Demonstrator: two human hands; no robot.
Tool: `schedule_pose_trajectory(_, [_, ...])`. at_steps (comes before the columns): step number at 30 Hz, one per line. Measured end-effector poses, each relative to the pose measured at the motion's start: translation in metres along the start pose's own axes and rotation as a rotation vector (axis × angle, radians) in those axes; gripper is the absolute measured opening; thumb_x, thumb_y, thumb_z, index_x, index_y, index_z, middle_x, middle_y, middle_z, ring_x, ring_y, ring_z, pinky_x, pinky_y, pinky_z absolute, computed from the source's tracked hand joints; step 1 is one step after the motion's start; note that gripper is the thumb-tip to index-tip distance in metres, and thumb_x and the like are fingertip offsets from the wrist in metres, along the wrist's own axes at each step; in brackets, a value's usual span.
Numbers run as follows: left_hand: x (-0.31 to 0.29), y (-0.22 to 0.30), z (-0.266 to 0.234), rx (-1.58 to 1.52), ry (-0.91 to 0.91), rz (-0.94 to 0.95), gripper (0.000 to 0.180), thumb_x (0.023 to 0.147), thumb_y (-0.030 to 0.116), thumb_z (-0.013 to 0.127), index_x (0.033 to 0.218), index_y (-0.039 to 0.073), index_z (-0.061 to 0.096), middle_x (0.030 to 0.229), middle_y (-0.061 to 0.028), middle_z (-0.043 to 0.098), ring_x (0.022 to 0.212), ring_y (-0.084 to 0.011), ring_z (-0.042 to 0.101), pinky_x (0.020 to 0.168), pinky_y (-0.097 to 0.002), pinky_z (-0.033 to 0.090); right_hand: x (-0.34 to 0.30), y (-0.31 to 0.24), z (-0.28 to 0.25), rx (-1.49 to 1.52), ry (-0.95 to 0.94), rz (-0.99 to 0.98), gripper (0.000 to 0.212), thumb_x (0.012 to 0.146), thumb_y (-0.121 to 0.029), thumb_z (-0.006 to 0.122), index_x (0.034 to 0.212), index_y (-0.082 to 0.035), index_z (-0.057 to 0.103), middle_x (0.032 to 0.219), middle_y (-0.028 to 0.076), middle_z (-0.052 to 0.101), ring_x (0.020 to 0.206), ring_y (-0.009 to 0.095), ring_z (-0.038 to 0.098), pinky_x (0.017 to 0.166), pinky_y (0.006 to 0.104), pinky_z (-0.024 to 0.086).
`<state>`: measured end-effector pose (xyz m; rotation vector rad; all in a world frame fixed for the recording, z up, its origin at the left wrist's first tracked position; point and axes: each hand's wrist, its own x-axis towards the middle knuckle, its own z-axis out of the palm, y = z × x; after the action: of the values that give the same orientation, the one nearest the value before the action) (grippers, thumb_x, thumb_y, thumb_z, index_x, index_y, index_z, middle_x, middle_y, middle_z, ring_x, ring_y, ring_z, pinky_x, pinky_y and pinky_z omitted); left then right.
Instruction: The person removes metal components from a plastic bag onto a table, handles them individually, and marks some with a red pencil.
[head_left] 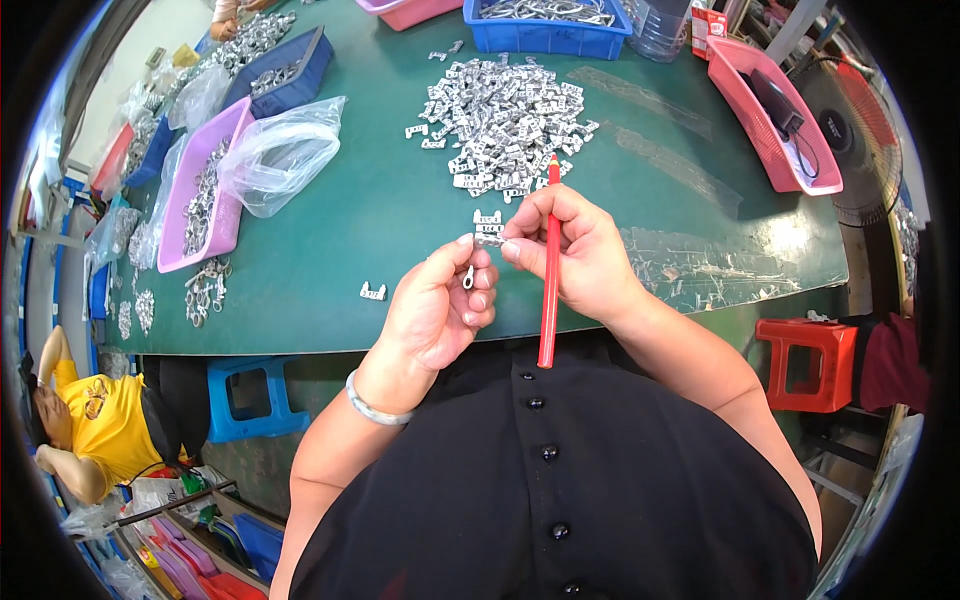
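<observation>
Across the green table, a heap of small silver metal parts fills the upper middle of the frame, just past the hands. Above it, at the top edge, sits a blue bin of metal pieces, and at the upper right a pink basket holding a black device. Toward the left, a clear plastic bag overlaps the edge of a pink tray of silver parts. A fan stands at the right, above a red stool; a person in a yellow shirt is at the lower left, near a blue stool.

At the centre, the right hand has thumb and forefinger pinched at a small metal piece, with a red pencil held upright across the hand. The left hand is curled, its thumb by the same piece and a silver ring piece at its fingers. Whether the left thumb touches the metal piece, I cannot tell. A lone part lies left of the left hand.
</observation>
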<state>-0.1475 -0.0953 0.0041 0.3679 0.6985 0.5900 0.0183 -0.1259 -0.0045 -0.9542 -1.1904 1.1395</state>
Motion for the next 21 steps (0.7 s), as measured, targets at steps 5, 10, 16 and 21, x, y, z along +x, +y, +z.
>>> schedule_pose_trajectory(5, [-0.0024, -0.0006, 0.0025, 0.014, -0.002, 0.026, 0.023, 0.087, 0.026, 0.046, 0.076, 0.006, 0.05, 0.065, -0.0025, 0.047, 0.051, -0.0101, 0.04, 0.045, -0.0208, 0.031, 0.0002, -0.0013, -0.0003, 0.074, 0.014, 0.047, 0.014, 0.077, -0.001, 0.06, 0.086, -0.003, 0.05, 0.077, 0.003, 0.054, 0.072, 0.009, 0.054, 0.065, 0.0227, 0.045])
schedule_pose_trajectory(10, [-0.0041, 0.0003, 0.0015, 0.058, -0.016, 0.049, 0.022, 0.087, 0.022, 0.045, 0.077, 0.003, 0.051, 0.067, -0.0039, 0.049, 0.051, -0.0111, 0.041, 0.045, -0.0213, 0.033, 0.0, -0.0048, 0.0005, 0.208, 0.02, 0.128, 0.013, 0.078, -0.004, 0.06, 0.086, -0.002, 0.05, 0.075, 0.004, 0.054, 0.065, 0.01, 0.055, 0.058, 0.0231, 0.046])
schedule_pose_trajectory(16, [-0.0045, -0.0003, 0.0006, 0.08, -0.009, 0.065, 0.022, 0.086, 0.021, 0.046, 0.077, 0.003, 0.053, 0.067, -0.004, 0.05, 0.051, -0.0109, 0.041, 0.045, -0.0209, 0.033, -0.0011, -0.0065, -0.0002, 0.199, 0.009, 0.155, 0.013, 0.08, -0.004, 0.058, 0.089, -0.002, 0.05, 0.076, 0.004, 0.054, 0.066, 0.011, 0.056, 0.058, 0.0238, 0.047])
schedule_pose_trajectory(21, [-0.0038, -0.0014, -0.0001, 0.083, 0.004, 0.066, 0.021, 0.086, 0.021, 0.047, 0.077, 0.003, 0.053, 0.067, -0.0036, 0.05, 0.051, -0.0105, 0.041, 0.044, -0.0206, 0.033, -0.0019, -0.0056, -0.0022, 0.227, -0.007, 0.155, 0.012, 0.081, -0.002, 0.054, 0.092, -0.001, 0.051, 0.078, 0.004, 0.054, 0.067, 0.011, 0.056, 0.059, 0.0236, 0.047])
